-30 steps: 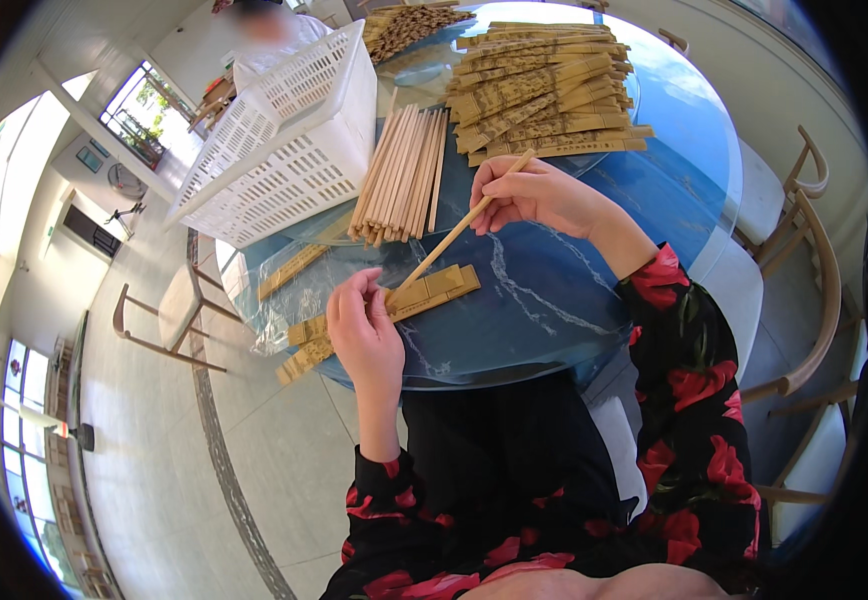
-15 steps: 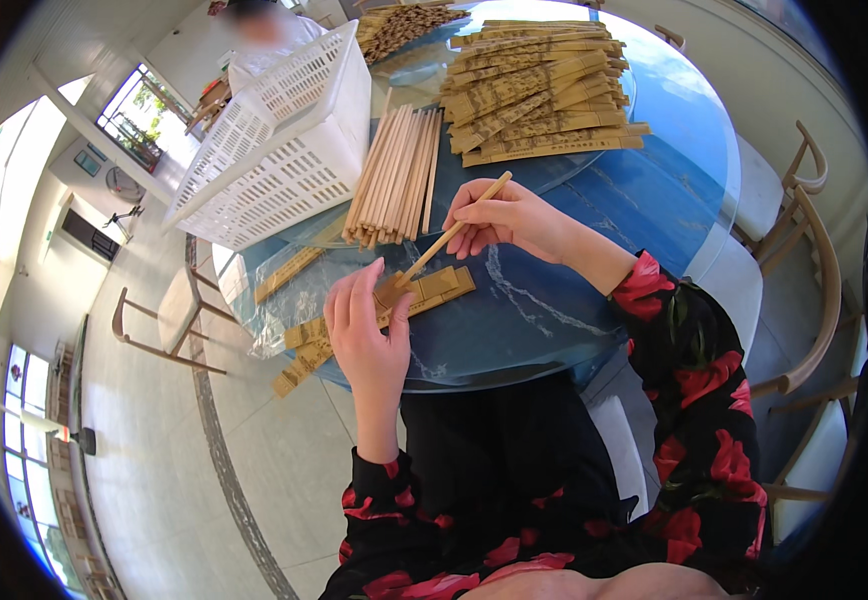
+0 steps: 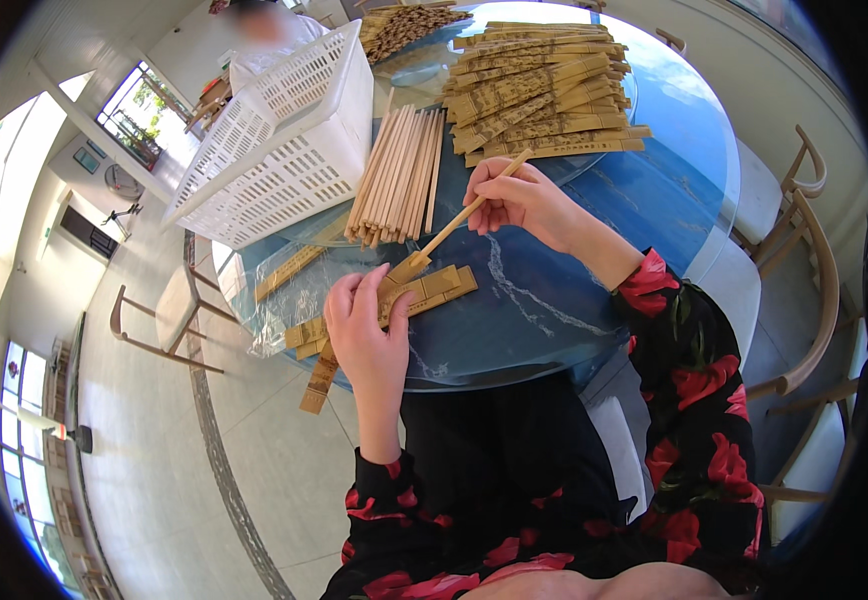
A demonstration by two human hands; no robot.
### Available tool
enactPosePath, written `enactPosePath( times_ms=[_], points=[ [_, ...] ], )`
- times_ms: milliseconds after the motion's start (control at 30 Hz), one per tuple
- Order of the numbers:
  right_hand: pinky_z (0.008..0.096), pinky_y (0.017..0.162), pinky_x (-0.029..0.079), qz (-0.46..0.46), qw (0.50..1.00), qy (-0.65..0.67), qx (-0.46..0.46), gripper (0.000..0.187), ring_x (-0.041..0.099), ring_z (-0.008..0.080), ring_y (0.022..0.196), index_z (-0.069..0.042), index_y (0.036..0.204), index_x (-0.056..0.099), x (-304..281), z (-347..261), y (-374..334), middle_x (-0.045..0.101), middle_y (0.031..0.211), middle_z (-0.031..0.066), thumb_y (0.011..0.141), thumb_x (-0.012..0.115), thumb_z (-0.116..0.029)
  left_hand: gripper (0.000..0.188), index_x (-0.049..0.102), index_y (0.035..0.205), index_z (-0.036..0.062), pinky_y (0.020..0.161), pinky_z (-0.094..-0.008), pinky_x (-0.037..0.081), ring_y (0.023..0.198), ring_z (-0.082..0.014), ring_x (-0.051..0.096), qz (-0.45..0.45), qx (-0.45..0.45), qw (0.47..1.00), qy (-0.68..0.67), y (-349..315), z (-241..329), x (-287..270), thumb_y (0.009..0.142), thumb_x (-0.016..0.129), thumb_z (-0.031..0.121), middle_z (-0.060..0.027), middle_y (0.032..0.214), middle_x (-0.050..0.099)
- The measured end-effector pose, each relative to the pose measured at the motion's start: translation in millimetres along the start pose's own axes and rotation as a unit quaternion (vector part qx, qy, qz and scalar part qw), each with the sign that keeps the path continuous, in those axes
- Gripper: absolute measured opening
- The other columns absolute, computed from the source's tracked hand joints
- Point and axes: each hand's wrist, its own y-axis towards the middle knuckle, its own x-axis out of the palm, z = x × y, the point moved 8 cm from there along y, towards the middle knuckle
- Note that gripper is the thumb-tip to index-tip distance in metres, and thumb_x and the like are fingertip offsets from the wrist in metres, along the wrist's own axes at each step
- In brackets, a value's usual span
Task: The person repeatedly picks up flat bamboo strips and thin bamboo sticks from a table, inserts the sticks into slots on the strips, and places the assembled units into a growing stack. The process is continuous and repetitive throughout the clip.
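Observation:
My right hand (image 3: 529, 208) pinches pale wooden chopsticks (image 3: 464, 217) slantwise over the near part of the table; whether one or two, I cannot tell. Their lower tip meets the upper end of a brown printed paper chopstick sleeve (image 3: 412, 268). That sleeve is under the fingers of my left hand (image 3: 366, 330), closed on it between thumb and fingers, and its lower end juts past the table edge. More flat sleeves (image 3: 446, 284) lie crossed beneath it. Just beyond my hands is a bundle of loose chopsticks (image 3: 394, 180). A large heap of sleeves (image 3: 544, 90) lies farther right.
A white slotted plastic crate (image 3: 294, 175) stands at the table's left. Clear plastic film (image 3: 272, 325) and a single sleeve (image 3: 289, 272) lie near the left edge. Another pile (image 3: 404, 30) is at the back. A person (image 3: 274, 45) sits across; wooden chairs (image 3: 804, 290) stand around.
My right hand has moved slightly up and right with the chopsticks. The sleeve in my left hand has turned steeper, its lower end swinging right and down.

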Motion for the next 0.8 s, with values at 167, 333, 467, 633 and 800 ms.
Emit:
enactPosePath(
  times_ms=[167, 333, 467, 633, 800],
  points=[
    [0.0257, 0.067, 0.052, 0.012, 1.0, 0.011, -0.003, 0.02, 0.066, 0.0141, 0.072, -0.005, 0.094, 0.061, -6.6, 2.0, 1.1, 0.069, 0.082, 0.0097, 0.1, 0.055, -0.023, 0.033, 0.069, 0.112, 0.0058, 0.088, -0.0391, 0.05, 0.1, -0.0293, 0.062, -0.007, 0.023, 1.0, 0.013, -1.2, 0.5, 3.5, 0.081, 0.078, 0.011, -0.0082, 0.107, 0.068],
    [0.0238, 0.064, 0.05, 0.031, 0.999, 0.017, -0.001, 0.023, 0.066, 0.0133, 0.068, -0.006, 0.093, 0.063, -9.9, 3.7, 2.9, 0.069, 0.078, 0.0089, 0.1, 0.056, -0.026, 0.034, 0.068, 0.114, 0.0055, 0.085, -0.0379, 0.051, 0.097, -0.0288, 0.063, -0.013, 0.016, 1.0, 0.016, -1.8, -0.3, 3.5, 0.082, 0.077, 0.009, -0.0085, 0.104, 0.07],
    [0.023, 0.063, 0.05, 0.046, 0.999, 0.018, 0.002, 0.023, 0.066, 0.013, 0.067, -0.006, 0.093, 0.064, -10.0, 0.1, 0.6, 0.07, 0.077, 0.0086, 0.1, 0.057, -0.027, 0.034, 0.068, 0.116, 0.0055, 0.085, -0.0383, 0.051, 0.098, -0.0294, 0.063, -0.028, 0.005, 1.0, 0.002, -2.1, 0.0, 5.2, 0.082, 0.076, 0.008, -0.0093, 0.105, 0.069],
    [0.024, 0.065, 0.051, 0.045, 0.998, 0.031, 0.018, 0.027, 0.066, 0.0129, 0.07, -0.005, 0.095, 0.064, -14.6, 3.2, -3.5, 0.069, 0.079, 0.0081, 0.103, 0.057, -0.03, 0.033, 0.067, 0.115, 0.0044, 0.084, -0.0387, 0.051, 0.097, -0.0302, 0.063, -0.049, 0.014, 0.998, -0.027, -3.1, -0.6, 12.8, 0.083, 0.075, 0.007, -0.0106, 0.103, 0.068],
    [0.0266, 0.069, 0.052, -0.001, 0.997, 0.063, 0.04, 0.031, 0.066, 0.0134, 0.075, -0.005, 0.099, 0.063, 3.8, 19.6, 2.5, 0.067, 0.082, 0.007, 0.105, 0.053, -0.033, 0.029, 0.068, 0.113, 0.0041, 0.084, -0.0394, 0.049, 0.095, -0.0318, 0.062, -0.054, -0.022, 0.997, -0.049, -4.7, -5.9, 9.5, 0.085, 0.074, 0.009, -0.0136, 0.101, 0.066]
  ],
)
